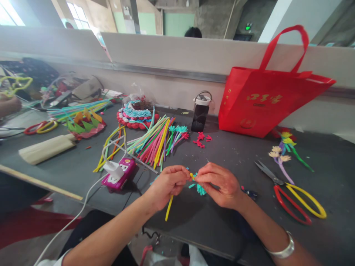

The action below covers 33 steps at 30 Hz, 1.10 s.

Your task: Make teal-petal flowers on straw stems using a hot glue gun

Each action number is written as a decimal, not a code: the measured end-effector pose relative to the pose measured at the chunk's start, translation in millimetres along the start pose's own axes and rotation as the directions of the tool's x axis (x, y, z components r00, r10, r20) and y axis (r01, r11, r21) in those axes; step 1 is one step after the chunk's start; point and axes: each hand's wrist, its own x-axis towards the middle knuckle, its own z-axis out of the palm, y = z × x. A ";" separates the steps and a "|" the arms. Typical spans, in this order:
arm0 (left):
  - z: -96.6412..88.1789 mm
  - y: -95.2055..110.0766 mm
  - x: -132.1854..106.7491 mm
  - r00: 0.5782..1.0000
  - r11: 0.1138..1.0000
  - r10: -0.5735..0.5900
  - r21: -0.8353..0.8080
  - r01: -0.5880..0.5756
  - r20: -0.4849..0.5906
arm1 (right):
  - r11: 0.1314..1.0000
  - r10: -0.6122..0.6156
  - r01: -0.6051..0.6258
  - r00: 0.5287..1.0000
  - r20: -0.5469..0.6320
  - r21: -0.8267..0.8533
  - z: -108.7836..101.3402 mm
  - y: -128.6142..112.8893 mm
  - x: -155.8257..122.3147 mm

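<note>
My left hand (169, 181) is closed around a yellow pipe cleaner (169, 209), whose long end hangs below the fist. At its upper end, the fingertips of my right hand (220, 183) pinch close to my left thumb, with a short bit of yellow between the two hands. Whatever fine detail sits at the fingertips is partly covered. Just beneath them, cut turquoise pieces (201, 190) lie on the dark table (177, 229). Off to the right rest scissors (278, 181) with one red and one yellow handle.
Colourful pipe cleaners (149, 144) lie beyond my left hand, near a purple power strip (126, 168) with a white plug. Red bits (200, 142), a flask (201, 111), a red bag (249, 99) and finished flowers (280, 155) stand farther back. Another person's hand (9, 105) shows at far left.
</note>
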 end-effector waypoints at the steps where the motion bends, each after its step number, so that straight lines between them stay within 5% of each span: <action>1: 0.4 -0.3 0.2 1.000 1.000 0.003 0.000 -0.003 -0.005 | 1.000 -0.009 0.009 1.000 0.006 -0.012 -0.1 0.6 -0.2; 7: -1.6 -2.3 3.0 0.999 0.999 0.037 0.038 -0.036 -0.035 | 0.994 0.045 -0.045 0.999 0.001 -0.100 6.4 4.6 -4.9; 11: -3.0 -6.4 5.7 0.973 0.956 0.208 0.229 -0.182 -0.096 | 0.978 0.105 -0.102 0.994 0.006 -0.183 13.0 1.3 -6.7; 14: -2.0 -11.4 6.4 0.918 0.817 0.391 0.485 -0.313 -0.066 | 0.966 0.109 -0.097 0.993 0.038 -0.240 13.9 -4.7 -5.5; 17: 0.0 -14.4 4.8 0.857 0.579 0.513 0.717 -0.389 0.052 | 0.956 0.097 -0.085 0.995 0.031 -0.279 11.7 -8.8 -3.8; 21: 1.6 -12.0 0.0 0.804 0.364 0.555 0.808 -0.464 0.211 | 0.966 0.111 -0.119 0.993 -0.049 -0.229 8.9 -9.1 -2.8; 26: 0.3 -8.2 -5.0 0.829 0.480 0.491 0.711 -0.514 0.267 | 0.931 0.362 -0.365 0.928 -0.092 -0.019 8.6 -10.6 -1.1; 30: 0.6 -12.0 -5.2 0.882 0.694 0.443 0.562 -0.451 0.160 | 0.835 0.538 -0.522 0.841 -0.055 0.177 11.8 -12.4 0.2; 33: 2.3 -15.4 -3.0 0.880 0.758 0.473 0.487 -0.434 0.048 | 0.795 0.580 -0.551 0.813 -0.051 0.251 17.7 -12.0 0.0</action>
